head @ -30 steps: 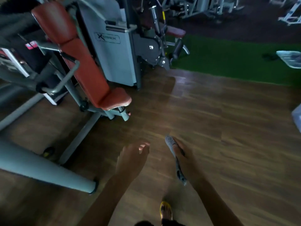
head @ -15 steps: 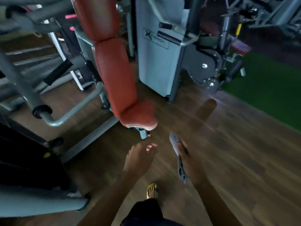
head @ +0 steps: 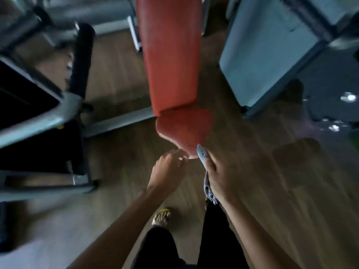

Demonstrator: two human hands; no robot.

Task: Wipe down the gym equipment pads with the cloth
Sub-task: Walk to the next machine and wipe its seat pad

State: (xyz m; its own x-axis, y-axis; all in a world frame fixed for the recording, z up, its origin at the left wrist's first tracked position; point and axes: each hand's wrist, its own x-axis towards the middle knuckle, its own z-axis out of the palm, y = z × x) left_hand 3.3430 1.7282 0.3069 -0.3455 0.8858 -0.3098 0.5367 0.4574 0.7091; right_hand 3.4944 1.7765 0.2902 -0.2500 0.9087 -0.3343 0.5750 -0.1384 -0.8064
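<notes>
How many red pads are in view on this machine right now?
2. The long back pad runs down the centre; the seat pad sits at its lower end, ahead of the right hand holding the cloth. More may lie beyond the top edge.

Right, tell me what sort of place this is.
Most likely a gym: a red seat pad and backrest pad on a grey steel frame, a grey machine housing beside them.

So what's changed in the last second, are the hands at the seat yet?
The person walked up to the red seat: both hands, short of it before, are now at its front edge. The left hand reaches the edge; the top of the cloth meets it. The right hand grips the cloth as before; nothing let go.
</notes>
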